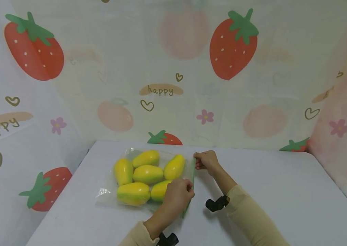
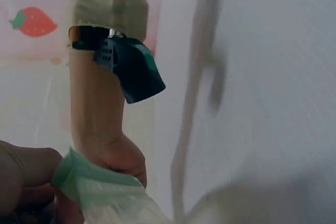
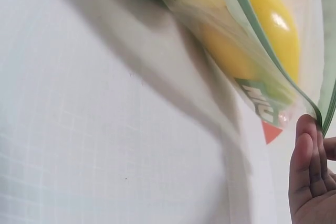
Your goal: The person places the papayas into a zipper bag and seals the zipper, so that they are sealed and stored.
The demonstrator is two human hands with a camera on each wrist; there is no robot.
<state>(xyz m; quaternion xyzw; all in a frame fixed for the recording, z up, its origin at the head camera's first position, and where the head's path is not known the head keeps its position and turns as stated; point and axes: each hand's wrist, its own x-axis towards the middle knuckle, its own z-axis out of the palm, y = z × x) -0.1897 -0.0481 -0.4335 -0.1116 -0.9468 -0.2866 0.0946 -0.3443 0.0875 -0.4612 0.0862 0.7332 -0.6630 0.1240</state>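
Observation:
A clear zip bag with a green strip along its right edge lies on the table. Inside it are several yellow mangoes tinged with green. My left hand pinches the near end of the green strip, overlapping one mango in the head view. At the far corner, my right hand holds the strip's other end between thumb and fingers. In the right wrist view the two green edges of the bag's mouth stand apart in the middle and meet at the fingertips.
The white table extends to the right of the bag. Behind it hangs a backdrop printed with strawberries and hearts. Each wrist wears a black camera mount.

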